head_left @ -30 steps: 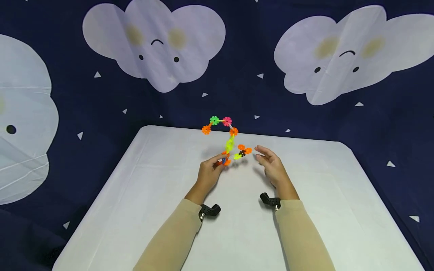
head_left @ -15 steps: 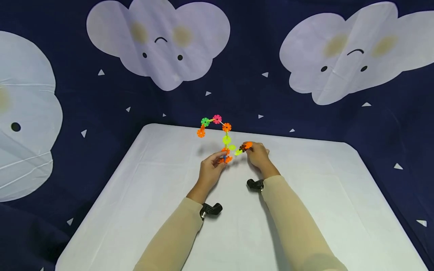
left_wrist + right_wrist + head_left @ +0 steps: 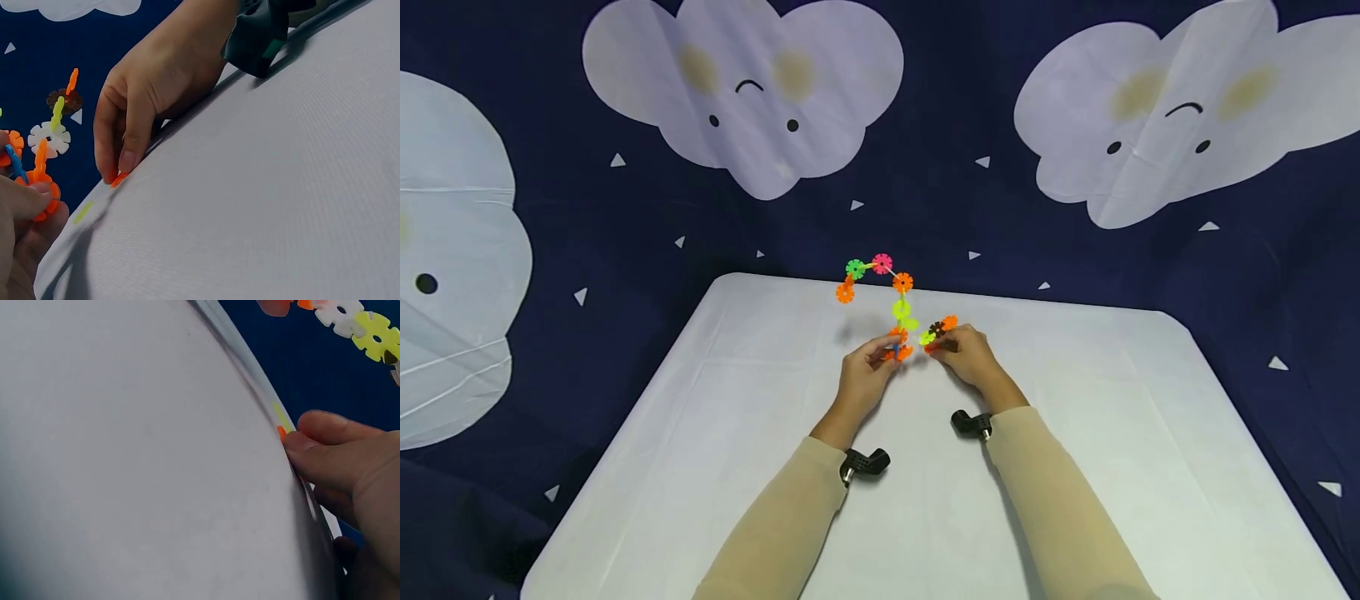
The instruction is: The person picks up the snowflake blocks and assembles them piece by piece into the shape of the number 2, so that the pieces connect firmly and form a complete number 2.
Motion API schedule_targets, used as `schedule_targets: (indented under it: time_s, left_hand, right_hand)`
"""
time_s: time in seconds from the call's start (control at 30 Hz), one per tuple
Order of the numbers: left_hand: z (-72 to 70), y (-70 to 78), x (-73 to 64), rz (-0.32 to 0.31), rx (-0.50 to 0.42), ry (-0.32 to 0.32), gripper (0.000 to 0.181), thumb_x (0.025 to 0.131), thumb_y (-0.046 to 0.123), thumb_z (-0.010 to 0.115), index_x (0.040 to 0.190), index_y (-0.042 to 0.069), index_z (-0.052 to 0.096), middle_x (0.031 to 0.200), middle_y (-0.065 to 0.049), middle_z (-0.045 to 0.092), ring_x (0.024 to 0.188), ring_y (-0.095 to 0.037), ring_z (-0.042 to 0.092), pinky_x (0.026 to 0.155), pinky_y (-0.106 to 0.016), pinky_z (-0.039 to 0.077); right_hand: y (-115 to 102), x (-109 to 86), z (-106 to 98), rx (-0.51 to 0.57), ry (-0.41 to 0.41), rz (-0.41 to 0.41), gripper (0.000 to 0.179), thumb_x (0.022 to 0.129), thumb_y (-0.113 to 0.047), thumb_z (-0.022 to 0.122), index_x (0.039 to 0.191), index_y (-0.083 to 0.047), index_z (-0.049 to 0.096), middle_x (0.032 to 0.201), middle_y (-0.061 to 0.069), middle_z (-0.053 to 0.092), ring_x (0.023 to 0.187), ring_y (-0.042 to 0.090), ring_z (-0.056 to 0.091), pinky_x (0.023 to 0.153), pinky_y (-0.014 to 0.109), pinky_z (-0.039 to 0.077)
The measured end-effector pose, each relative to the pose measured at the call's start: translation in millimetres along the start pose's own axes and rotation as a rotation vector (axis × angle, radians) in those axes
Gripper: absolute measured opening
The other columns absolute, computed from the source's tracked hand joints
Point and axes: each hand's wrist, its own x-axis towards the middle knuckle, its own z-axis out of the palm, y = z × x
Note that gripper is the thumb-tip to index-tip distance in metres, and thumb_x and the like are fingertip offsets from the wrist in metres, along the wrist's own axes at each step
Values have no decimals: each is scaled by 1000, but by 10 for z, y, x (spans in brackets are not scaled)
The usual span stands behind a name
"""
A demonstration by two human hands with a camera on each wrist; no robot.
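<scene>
My left hand [image 3: 863,379] grips the lower end of a model of linked snowflake-shaped plastic discs [image 3: 902,308], at its orange discs [image 3: 44,194] and a blue disc [image 3: 15,164]. From there a chain rises and bends left to a pink disc [image 3: 882,264] and a green one [image 3: 855,269]. A side branch goes right through a white disc [image 3: 49,139], a yellow disc [image 3: 927,337] and a dark brown disc [image 3: 936,329]. Below this branch my right hand [image 3: 968,357] pinches an orange snowflake disc [image 3: 119,180] between thumb and finger, at the tabletop; fingertips cover most of it.
A yellow disc [image 3: 82,212] lies on the white table [image 3: 760,483] close to the pinched disc. The table's far edge runs behind the model, before a dark blue cloth [image 3: 940,217] with clouds. Black wrist cameras [image 3: 867,463] sit at both cuffs.
My right hand has come in from the right, its loose fingers closing into a pinch, then moved slightly towards me with an orange disc at its fingertips. The held model swung slightly left.
</scene>
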Motion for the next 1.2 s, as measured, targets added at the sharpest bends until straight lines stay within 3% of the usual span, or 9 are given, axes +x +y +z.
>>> schedule_targets:
  time_s: [0.13,0.27,0.37,0.57,0.73,0.93,1.07,1.2]
  left_hand:
    - [7,-1,-1,16,5,-1,41,89,-16,76,124,5,77,123,-6,74,103,-22,71,86,-31,60]
    - [12,-7,1,44,2,0,41,89,-18,75,123,5,77,124,-6,74,102,-24,71,84,-32,60]
    - [16,-2,-7,40,9,-10,41,90,-16,75,123,6,77,127,-4,73,103,-22,71,85,-31,60]
    - [12,-2,-19,52,20,-21,40,90,-17,74,123,6,77,131,-5,72,106,-21,72,87,-32,60]
    - [9,-3,-22,67,11,-46,39,90,-18,73,122,4,77,133,-6,70,111,-23,71,90,-33,60]
    - [15,-3,-13,70,16,-59,38,90,-18,73,121,3,78,133,-6,70,116,-23,69,94,-35,58]
    - [24,-14,-14,55,41,-61,38,89,-18,74,120,4,78,131,-7,71,109,-22,71,90,-32,59]
    - [28,-19,-19,50,46,-68,39,89,-18,73,121,5,78,131,-6,71,109,-21,71,90,-32,59]
  right_hand:
    - [24,-34,-27,96,25,-4,10,91,-13,86,98,-8,82,104,8,66,97,28,61,89,44,49]
    - [90,-109,-58,130,101,-55,8,89,-11,88,93,-9,81,98,5,64,86,23,57,75,34,46]
    - [114,-216,-99,183,169,-19,8,89,-10,88,94,-8,82,96,5,70,83,21,58,72,29,47]
    - [107,-373,-172,438,249,105,19,99,-3,75,117,0,77,106,16,75,90,28,71,79,27,60]
    - [90,-435,-195,633,343,112,33,100,7,67,133,7,67,114,25,69,91,42,71,82,32,62]
    - [83,-470,-201,719,388,95,39,101,10,64,139,11,61,126,25,64,97,50,67,87,39,61]
    - [43,-518,-227,735,380,126,39,101,10,64,139,11,61,125,24,65,103,55,63,89,44,60]
    - [-108,-598,-290,755,383,132,38,100,10,66,138,12,61,121,23,66,105,55,62,89,41,61]
